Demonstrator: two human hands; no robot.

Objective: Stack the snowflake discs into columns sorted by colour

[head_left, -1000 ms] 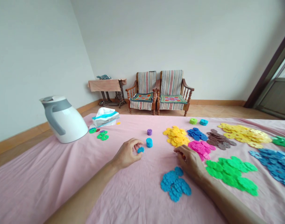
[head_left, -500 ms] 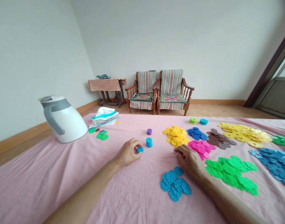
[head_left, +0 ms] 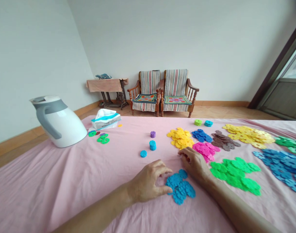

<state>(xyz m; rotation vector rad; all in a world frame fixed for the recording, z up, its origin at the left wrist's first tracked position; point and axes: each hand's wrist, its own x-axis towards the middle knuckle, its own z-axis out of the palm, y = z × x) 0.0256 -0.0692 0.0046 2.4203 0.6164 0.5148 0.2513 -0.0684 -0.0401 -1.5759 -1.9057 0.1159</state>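
My left hand reaches over the pink cloth with thumb and fingers apart, its tips at the left edge of a pile of light-blue flower-shaped plastic discs. No disc shows in its grasp. My right hand rests on the cloth, fingers loosely bent, beside the pink discs and just below the yellow discs; its palm side is hidden. Beyond my left hand lie a low light-blue disc stack, a taller blue stack and a purple stack.
Bright green discs, dark-blue discs and brown discs lie in piles to the right. Green and blue stacks stand farther back. A white jug and a tissue box stand at the left, near several loose discs.
My left hand has let go of the light-blue disc stack, which stays on the cloth, and has moved right and nearer to the light-blue pile. My right hand has barely moved.
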